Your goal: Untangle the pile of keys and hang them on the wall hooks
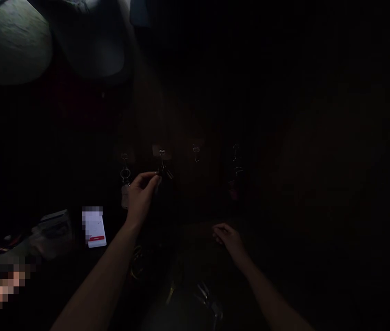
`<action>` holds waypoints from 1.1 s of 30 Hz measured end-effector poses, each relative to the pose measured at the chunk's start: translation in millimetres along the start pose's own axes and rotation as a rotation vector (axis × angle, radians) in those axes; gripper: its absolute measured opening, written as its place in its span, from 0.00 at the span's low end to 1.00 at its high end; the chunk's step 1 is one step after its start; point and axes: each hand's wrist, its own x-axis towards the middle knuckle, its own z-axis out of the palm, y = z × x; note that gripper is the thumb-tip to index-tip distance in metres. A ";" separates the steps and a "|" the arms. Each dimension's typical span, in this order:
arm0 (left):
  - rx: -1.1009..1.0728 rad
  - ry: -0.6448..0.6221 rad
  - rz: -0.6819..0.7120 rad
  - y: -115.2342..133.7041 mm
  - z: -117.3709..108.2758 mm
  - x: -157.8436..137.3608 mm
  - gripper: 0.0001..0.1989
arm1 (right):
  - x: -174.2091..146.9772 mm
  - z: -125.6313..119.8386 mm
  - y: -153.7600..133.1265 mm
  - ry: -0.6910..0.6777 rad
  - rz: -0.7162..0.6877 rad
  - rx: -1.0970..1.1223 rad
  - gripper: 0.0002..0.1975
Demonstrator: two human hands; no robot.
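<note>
- Probably a home, though darkness hides most of the room and its kind cannot be told.
- Small metal hooks (196, 150) in a row, one carrying a key ring (125, 173), suggest a household key rack.
- A lit phone (96, 230) nearby looks like an everyday personal belonging.

No text, brand or number can be read. The lit phone (94, 227) shows a red bar (97, 238) low on its pale screen (95, 229), with a short light mark on it too small to make out; faint marks higher on the screen are equally unreadable, and its upper left part is hidden by pixelation
</note>
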 end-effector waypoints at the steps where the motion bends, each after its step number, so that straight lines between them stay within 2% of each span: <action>1: 0.025 0.027 0.053 1.1 1.9 8.4 0.12 | 0.4 -0.1 0.1 -0.003 -0.002 0.001 0.15; 4: 0.107 0.063 0.160 1.7 7.1 28.6 0.12 | 0.4 -0.5 -1.2 -0.005 -0.006 0.002 0.16; 9: 0.284 -0.057 0.216 1.6 12.2 47.0 0.10 | -3.3 -0.9 -6.2 -0.017 0.000 -0.015 0.16; 13: 0.359 -0.144 0.144 5.6 11.6 56.4 0.09 | -4.1 -1.7 -6.7 -0.024 -0.011 0.009 0.17; 16: 0.324 -0.209 0.042 9.5 9.0 61.0 0.09 | -3.9 -2.3 -6.2 -0.029 -0.007 0.014 0.17; 20: 0.260 -0.233 -0.033 10.8 6.0 61.1 0.10 | -4.4 -3.3 -6.8 -0.030 -0.007 0.021 0.16; 26: 0.195 -0.190 -0.022 -2.4 5.7 48.1 0.14 | -5.6 -4.3 -7.0 -0.042 -0.011 0.043 0.16; 33: 0.070 -0.048 -0.068 -22.5 8.6 22.6 0.19 | -7.1 -3.1 -7.7 -0.037 -0.043 0.020 0.15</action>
